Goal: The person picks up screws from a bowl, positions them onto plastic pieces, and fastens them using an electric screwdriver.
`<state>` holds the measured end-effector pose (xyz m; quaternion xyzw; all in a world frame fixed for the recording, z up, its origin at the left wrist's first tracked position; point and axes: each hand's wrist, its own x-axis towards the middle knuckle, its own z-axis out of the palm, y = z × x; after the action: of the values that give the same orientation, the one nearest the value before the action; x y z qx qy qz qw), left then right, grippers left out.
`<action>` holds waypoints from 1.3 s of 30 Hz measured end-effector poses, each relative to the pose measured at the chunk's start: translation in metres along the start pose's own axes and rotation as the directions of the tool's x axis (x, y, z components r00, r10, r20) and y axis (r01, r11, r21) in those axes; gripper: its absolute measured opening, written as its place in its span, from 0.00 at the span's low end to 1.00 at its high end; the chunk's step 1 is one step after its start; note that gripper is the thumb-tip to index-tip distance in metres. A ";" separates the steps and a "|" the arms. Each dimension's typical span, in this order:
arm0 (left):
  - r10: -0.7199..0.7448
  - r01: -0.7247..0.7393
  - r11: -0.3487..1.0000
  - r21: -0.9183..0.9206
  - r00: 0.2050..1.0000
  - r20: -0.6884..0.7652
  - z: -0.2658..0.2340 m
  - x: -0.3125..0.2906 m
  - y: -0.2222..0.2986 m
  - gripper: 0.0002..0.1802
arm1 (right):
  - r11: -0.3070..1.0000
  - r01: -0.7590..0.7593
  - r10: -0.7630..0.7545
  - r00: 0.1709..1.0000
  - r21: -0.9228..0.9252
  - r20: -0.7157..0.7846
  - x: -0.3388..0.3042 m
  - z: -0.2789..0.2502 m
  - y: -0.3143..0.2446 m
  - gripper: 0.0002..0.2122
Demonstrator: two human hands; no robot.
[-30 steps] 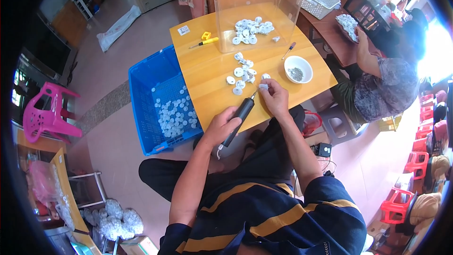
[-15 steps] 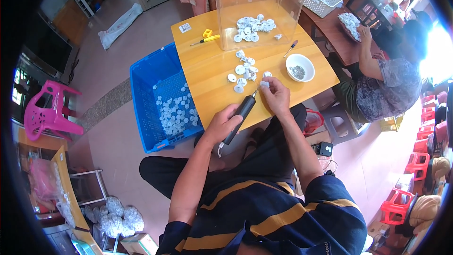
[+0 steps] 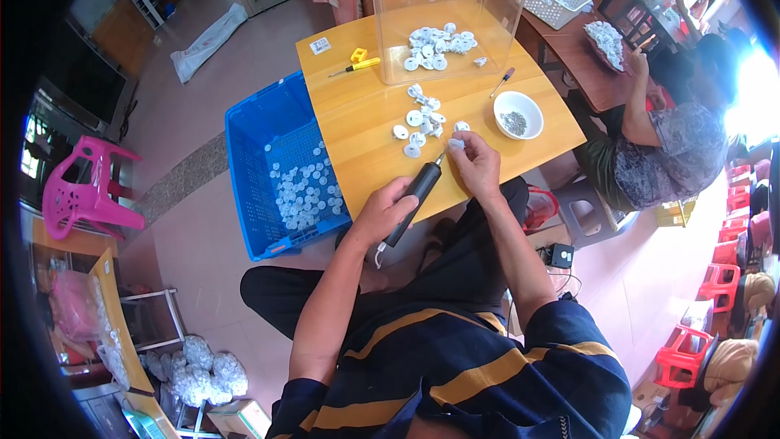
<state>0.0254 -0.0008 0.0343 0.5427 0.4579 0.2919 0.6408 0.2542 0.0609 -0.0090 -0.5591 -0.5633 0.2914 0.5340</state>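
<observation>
Left hand (image 3: 388, 213) is gripping a black electric screwdriver (image 3: 416, 192), its tip meeting a small white part (image 3: 457, 145) that right hand (image 3: 479, 167) is pinching on the surface (image 3: 366, 126).

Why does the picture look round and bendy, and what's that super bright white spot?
Head view: the fisheye lens bends the wooden table edges and leaves black corners; at the right rim, strong light washes out to white beside the seated person; the left hand and right hand stay reasonably sharp.

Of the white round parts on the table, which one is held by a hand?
The white part pinched in the right hand, at the black electric screwdriver's tip; the others lie loose.
</observation>
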 end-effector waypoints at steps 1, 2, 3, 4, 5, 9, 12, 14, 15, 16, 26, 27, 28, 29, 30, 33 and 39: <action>-0.002 0.002 1.000 0.003 1.000 0.002 0.000 0.000 0.000 0.24 | 1.000 0.000 0.000 1.000 0.000 0.000 0.000 0.000 0.000 0.09; -0.002 0.002 1.000 0.003 1.000 0.002 0.000 0.000 0.000 0.24 | 1.000 -0.001 0.001 1.000 -0.001 0.002 0.000 0.000 0.000 0.08; -0.004 0.004 1.000 0.006 1.000 0.005 0.000 0.000 0.000 0.24 | 1.000 -0.001 0.002 1.000 -0.002 0.003 0.000 0.000 0.000 0.08; -0.006 0.006 1.000 0.010 1.000 0.008 0.000 0.000 0.000 0.24 | 1.000 -0.002 0.002 1.000 -0.002 0.003 0.000 0.000 0.001 0.08; -0.006 0.006 1.000 0.010 1.000 0.009 0.000 0.001 0.001 0.24 | 1.000 0.001 -0.001 1.000 0.007 0.005 0.000 0.000 0.001 0.08; -0.001 0.001 1.000 0.006 1.000 0.009 0.000 0.000 0.001 0.24 | 1.000 0.008 -0.008 1.000 0.011 0.013 -0.001 0.000 0.000 0.08; 0.001 -0.001 1.000 0.003 1.000 0.007 0.000 0.000 0.000 0.23 | 1.000 0.010 -0.010 1.000 -0.007 0.012 -0.002 -0.001 0.001 0.08; -0.002 0.002 1.000 0.004 1.000 0.008 0.000 0.001 -0.001 0.23 | 1.000 0.019 -0.019 1.000 -0.006 0.020 -0.002 -0.002 0.002 0.08; 0.000 0.000 1.000 0.006 1.000 0.014 -0.001 0.001 -0.001 0.23 | 0.999 0.031 -0.031 0.999 -0.007 0.029 -0.002 -0.003 0.002 0.08; 0.002 -0.002 1.000 0.008 1.000 0.021 -0.001 0.001 0.000 0.23 | 1.000 0.028 -0.028 0.999 -0.008 0.028 -0.002 -0.004 0.002 0.08; 0.015 -0.011 0.996 -0.090 0.999 0.042 -0.003 0.003 -0.006 0.22 | 1.000 0.010 -0.011 0.991 0.006 0.134 0.002 -0.008 0.004 0.07; 0.012 -0.007 0.995 -0.099 0.999 0.049 -0.003 0.003 -0.005 0.22 | 1.000 0.016 -0.019 0.991 0.023 0.135 0.002 -0.008 0.004 0.07; 0.008 -0.002 0.994 -0.107 0.998 0.056 -0.003 0.003 -0.004 0.22 | 1.000 0.014 -0.017 0.991 0.023 0.134 0.001 -0.008 0.005 0.07; 0.007 -0.001 0.994 -0.106 0.998 0.057 -0.003 0.003 -0.004 0.22 | 1.000 0.007 -0.010 0.990 0.019 0.139 0.001 -0.009 0.005 0.07; 0.008 -0.002 0.995 -0.103 0.998 0.058 -0.003 0.003 -0.003 0.22 | 1.000 0.000 -0.003 0.989 0.015 0.145 0.001 -0.009 0.005 0.07; 0.007 -0.001 0.994 -0.107 0.998 0.058 -0.003 0.003 -0.004 0.22 | 1.000 0.006 -0.008 0.992 0.014 0.122 0.001 -0.008 0.005 0.08; 0.008 -0.001 0.993 -0.118 0.998 0.062 -0.004 0.003 -0.005 0.21 | 1.000 -0.003 0.001 0.987 0.012 0.159 -0.001 -0.010 0.003 0.07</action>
<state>0.0221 0.0024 0.0283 0.5137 0.4183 0.3026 0.6852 0.2639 0.0585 -0.0094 -0.5313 -0.6018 0.3392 0.4904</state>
